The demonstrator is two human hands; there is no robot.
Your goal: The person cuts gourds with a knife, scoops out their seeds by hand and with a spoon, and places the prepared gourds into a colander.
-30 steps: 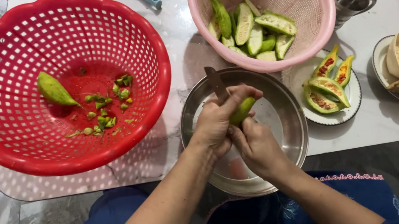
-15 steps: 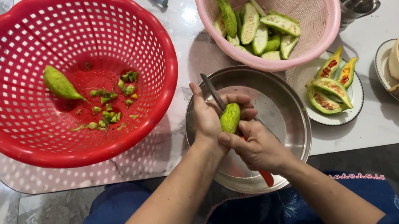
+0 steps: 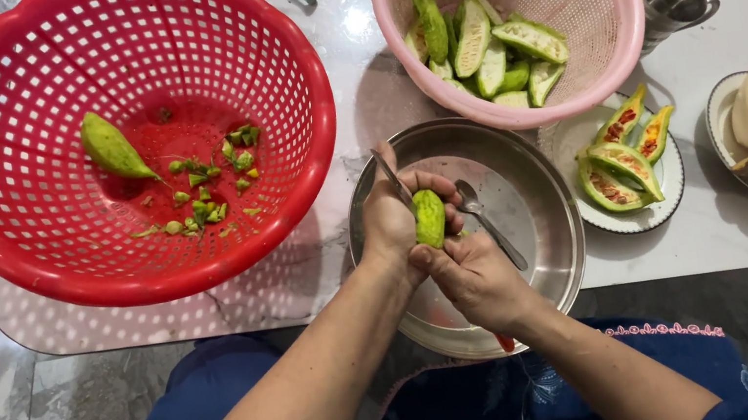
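Small green gourd (image 3: pixel 429 219), bumpy skin, upright over steel bowl (image 3: pixel 548 214); left hand (image 3: pixel 396 222) gripped gourd, right hand (image 3: pixel 475 274) clasped knife (image 3: pixel 392 178).

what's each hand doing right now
Left hand: closed around a small green gourd over the steel bowl.
Right hand: closed, touching the gourd's lower end; what it grips cannot be told.

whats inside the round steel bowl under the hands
A metal spoon lies in the round steel bowl. The hands, left and right, and the green gourd cover its near part.
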